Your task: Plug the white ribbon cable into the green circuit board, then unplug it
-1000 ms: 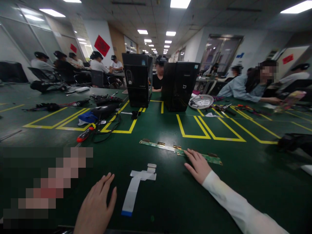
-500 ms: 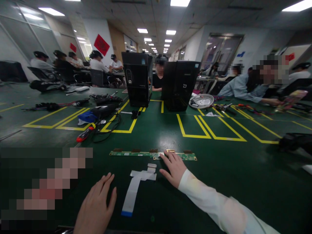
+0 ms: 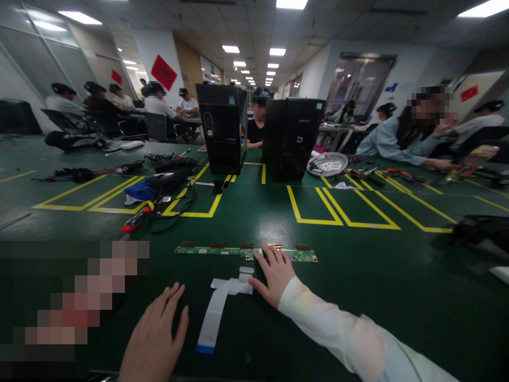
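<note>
A long, narrow green circuit board (image 3: 218,251) lies across the dark green table. My right hand (image 3: 275,273) rests with spread fingers at the middle of the board, its fingertips over the board's edge and its thumb near the flat cable. That white ribbon cable (image 3: 211,323), bent into a cross-like shape, has a blue end toward me and a connector end near the board. To the left of the cable my left hand (image 3: 156,331) lies flat on the table, fingers extended, with nothing in it.
Two black computer towers (image 3: 222,130) stand at the back. A white round basket (image 3: 328,163) sits right of them. On the left lie a red screwdriver (image 3: 136,220) and a black tool with a cord (image 3: 170,181). People sit around the room; one leans on the table at right.
My right hand has shifted slightly left, its thumb now closer to the cable's connector end. The whole view has moved a little. My left hand stays much the same.
</note>
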### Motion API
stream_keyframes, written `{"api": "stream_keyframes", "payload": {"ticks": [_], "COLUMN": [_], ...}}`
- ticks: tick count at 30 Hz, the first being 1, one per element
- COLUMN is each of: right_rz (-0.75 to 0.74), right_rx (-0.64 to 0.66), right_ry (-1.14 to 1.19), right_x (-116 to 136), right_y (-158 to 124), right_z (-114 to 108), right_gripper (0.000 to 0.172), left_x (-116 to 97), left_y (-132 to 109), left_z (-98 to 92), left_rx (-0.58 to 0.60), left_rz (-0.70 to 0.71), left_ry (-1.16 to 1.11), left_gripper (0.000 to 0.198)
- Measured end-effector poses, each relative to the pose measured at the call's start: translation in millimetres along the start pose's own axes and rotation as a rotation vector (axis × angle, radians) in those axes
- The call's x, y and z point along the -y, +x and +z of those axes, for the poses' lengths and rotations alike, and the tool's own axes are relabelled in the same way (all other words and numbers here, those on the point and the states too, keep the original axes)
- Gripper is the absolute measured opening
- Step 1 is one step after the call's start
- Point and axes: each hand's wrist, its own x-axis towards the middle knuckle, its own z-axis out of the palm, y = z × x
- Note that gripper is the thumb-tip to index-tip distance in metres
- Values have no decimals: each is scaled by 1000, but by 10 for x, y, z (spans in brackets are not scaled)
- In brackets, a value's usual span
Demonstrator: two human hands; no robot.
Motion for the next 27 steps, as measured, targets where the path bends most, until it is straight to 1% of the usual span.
{"api": "stream_keyframes", "payload": {"ticks": [4, 7, 9, 12, 14, 16, 18, 21, 23, 25, 27], "right_rz": [-14, -55, -119, -268, -343, -368, -362, -347, -353, -364, -374], "right_rx": [-32, -96, -168, -290, -332, -329, -311, -286, -257, -225, -207], "right_ry": [10, 29, 67, 147, 175, 179, 170, 140, 113, 85, 63], "right_x": [21, -69, -211, -519, -734, -911, -1024, -1066, -1038, -998, -967], "right_y": [5, 3, 2, -18, -57, -117, -183, -247, -254, -242, -231], "right_z": [22, 21, 13, -6, -22, -36, -42, -26, -5, 13, 21], "right_gripper": [72, 66, 58, 44, 38, 36, 35, 38, 40, 42, 42], "left_x": [-9, -7, -3, 1, 2, 2, -5, -64, -161, -306, -473], "left_y": [13, 18, 13, -1, -3, 7, 37, 120, 198, 285, 371], "left_z": [-3, 3, 9, 15, 14, 6, -14, -71, -124, -180, -223], "left_rx": [-5, -2, 3, 9, 12, 3, -8, 11, 45, 82, 137], "left_rz": [-7, -8, -11, -21, -30, -27, -8, 4, 19, 94, 244], "left_ry": [-13, -16, -13, -10, -19, -32, -48, -91, -134, -171, -214], "left_gripper": [51, 53, 53, 53, 52, 53, 54, 53, 49, 44, 40]}}
